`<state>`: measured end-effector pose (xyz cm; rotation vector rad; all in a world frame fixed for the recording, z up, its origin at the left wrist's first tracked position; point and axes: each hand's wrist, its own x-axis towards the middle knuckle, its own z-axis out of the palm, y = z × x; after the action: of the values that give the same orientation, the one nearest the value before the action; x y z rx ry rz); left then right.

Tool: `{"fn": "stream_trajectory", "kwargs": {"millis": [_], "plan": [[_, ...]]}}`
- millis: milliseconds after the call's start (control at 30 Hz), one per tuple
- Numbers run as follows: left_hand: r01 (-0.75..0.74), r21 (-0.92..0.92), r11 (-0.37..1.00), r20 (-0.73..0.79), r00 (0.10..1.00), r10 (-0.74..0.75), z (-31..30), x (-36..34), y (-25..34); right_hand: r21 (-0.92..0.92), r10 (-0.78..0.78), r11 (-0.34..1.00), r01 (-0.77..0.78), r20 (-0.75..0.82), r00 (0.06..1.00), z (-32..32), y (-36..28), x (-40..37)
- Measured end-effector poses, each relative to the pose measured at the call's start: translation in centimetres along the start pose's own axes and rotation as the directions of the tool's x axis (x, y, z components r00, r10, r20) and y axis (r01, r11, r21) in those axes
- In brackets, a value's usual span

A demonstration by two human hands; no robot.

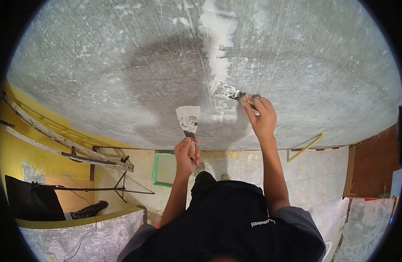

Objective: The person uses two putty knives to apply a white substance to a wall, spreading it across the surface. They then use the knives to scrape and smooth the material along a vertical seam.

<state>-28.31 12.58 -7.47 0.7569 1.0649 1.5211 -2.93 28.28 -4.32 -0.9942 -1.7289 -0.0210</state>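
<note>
My left hand (185,153) is wrapped round the wooden handle of a putty knife (188,118), its wide blade pointing up and coated with white filler. To the right and higher, my right hand (261,114) grips a second putty knife (229,91), whose smeared blade lies at the grey wall (305,65). That blade is at the lower end of a vertical strip of white filler (218,39). Rough scratches and pale patches cover the wall round the strip.
A green-rimmed tray (156,170) lies on the tiled floor (297,170). At the left are a wooden ladder (63,142), a black stand (122,189) and a low wall (118,227). A yellow bar (305,147) is near the wall's base; a brown panel (373,163) stands right.
</note>
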Motion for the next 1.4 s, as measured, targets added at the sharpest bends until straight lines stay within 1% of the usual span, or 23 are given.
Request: {"fn": "stream_trajectory", "kwargs": {"millis": [100, 233, 267, 333, 367, 400, 500, 533, 633, 667, 733, 800, 900, 933, 1000, 1067, 1133, 1167, 1267, 1300, 1333, 1367, 1400], "plan": [[-0.031, 0.027, 0.999, 0.005, 1.000, 0.031, -0.4, 0.1, 0.2, -0.068, 0.039, 0.997, -0.042, -0.050, 0.998, -1.0, 2.2, -1.5], [-0.028, 0.044, 0.999, -0.049, 0.998, 0.030, -1.0, -0.3, 0.2, -0.058, 0.135, 0.989, -0.136, -0.006, 0.991, -3.4, 2.1, -3.2], [-0.034, 0.042, 0.999, -0.052, 0.998, 0.037, -1.1, -0.4, 0.2, -0.057, 0.133, 0.990, -0.133, -0.005, 0.991, -3.2, 1.7, -3.4], [-0.042, 0.041, 0.998, -0.052, 0.998, 0.044, -1.0, -0.3, 0.2, 0.114, 0.091, 0.990, -0.081, -0.083, 0.992, -2.0, 0.2, -3.6], [-0.034, 0.038, 0.999, -0.056, 0.998, 0.036, -1.0, -0.3, 0.2, 0.062, -0.014, 0.998, 0.021, -0.115, 0.993, -1.8, -1.5, -2.5], [-0.024, 0.036, 0.999, -0.059, 0.998, 0.026, -0.9, -0.3, 0.1, 0.059, -0.011, 0.998, 0.018, -0.116, 0.993, -1.0, -2.2, -2.0], [-0.015, 0.054, 0.998, -0.047, 0.999, 0.017, -0.5, -0.1, -0.1, -0.021, 0.052, 0.998, -0.053, -0.031, 0.998, 0.4, -1.9, -0.7], [-0.014, 0.059, 0.998, -0.047, 0.999, 0.016, -0.6, -0.1, -0.1, -0.018, 0.057, 0.998, -0.057, -0.033, 0.998, -0.1, -1.6, -0.7], [-0.014, 0.066, 0.998, -0.027, 1.000, 0.016, -1.3, -0.2, 0.0, -0.145, 0.114, 0.982, -0.124, -0.075, 0.991, -2.1, 0.0, -1.2], [-0.019, 0.080, 0.997, -0.042, 0.999, 0.022, -1.8, -0.3, -0.2, -0.140, 0.112, 0.983, -0.120, -0.066, 0.992, -2.7, 0.2, -1.8], [-0.020, 0.089, 0.996, -0.063, 0.998, 0.026, -2.3, -0.6, -0.3, 0.022, 0.256, 0.967, -0.255, -0.069, 0.964, -4.0, -0.4, -2.5], [-0.009, 0.049, 0.999, -0.074, 0.997, 0.012, -2.3, -0.9, -0.1, -0.002, 0.208, 0.978, -0.208, -0.063, 0.976, -4.1, -1.7, -2.3], [0.016, 0.074, 0.997, -0.097, 0.995, -0.009, -1.9, -1.2, 0.0, 0.010, -0.001, 1.000, 0.002, -0.067, 0.998, -1.8, -3.8, -1.7], [0.022, 0.076, 0.997, -0.091, 0.996, -0.015, -1.8, -1.2, -0.1, 0.005, 0.005, 1.000, -0.004, -0.069, 0.998, -0.9, -4.0, -1.4], [0.029, 0.056, 0.998, -0.082, 0.996, -0.024, -1.7, -1.2, -0.5, -0.066, 0.121, 0.991, -0.118, 0.046, 0.992, 0.7, -3.5, -0.7], [0.032, 0.054, 0.998, -0.067, 0.997, -0.028, -1.7, -1.2, -0.4, -0.023, 0.123, 0.992, -0.123, -0.014, 0.992, 0.5, -2.0, -0.5], [0.032, 0.045, 0.998, -0.065, 0.997, -0.029, -2.1, -1.1, -0.1, -0.119, 0.129, 0.984, -0.130, -0.021, 0.991, -1.3, -0.5, -1.2], [0.028, 0.053, 0.998, -0.071, 0.997, -0.024, -2.4, -1.2, -0.1, -0.101, 0.192, 0.976, -0.192, -0.011, 0.981, -2.2, -0.1, -1.8], [0.029, 0.041, 0.999, -0.093, 0.995, -0.025, -2.9, -1.8, -0.1, -0.134, 0.216, 0.967, -0.217, -0.025, 0.976, -4.4, 1.0, -3.9], [0.027, 0.034, 0.999, -0.101, 0.995, -0.024, -2.9, -1.7, 0.0, -0.173, 0.147, 0.973, -0.150, -0.027, 0.989, -4.9, 0.8, -4.3], [0.025, 0.031, 0.999, -0.103, 0.994, -0.021, -3.0, -1.6, -0.3, -0.172, 0.144, 0.974, -0.146, -0.026, 0.989, -5.2, -0.1, -4.4], [0.029, 0.026, 0.999, -0.088, 0.996, -0.026, -3.0, -1.4, -0.7, 0.012, 0.274, 0.962, -0.274, 0.010, 0.962, -5.0, -1.4, -4.6], [0.033, 0.024, 0.999, -0.073, 0.997, -0.032, -3.1, -1.3, -1.0, 0.189, 0.392, 0.898, -0.398, 0.069, 0.917, -4.9, -2.8, -4.7]]}}
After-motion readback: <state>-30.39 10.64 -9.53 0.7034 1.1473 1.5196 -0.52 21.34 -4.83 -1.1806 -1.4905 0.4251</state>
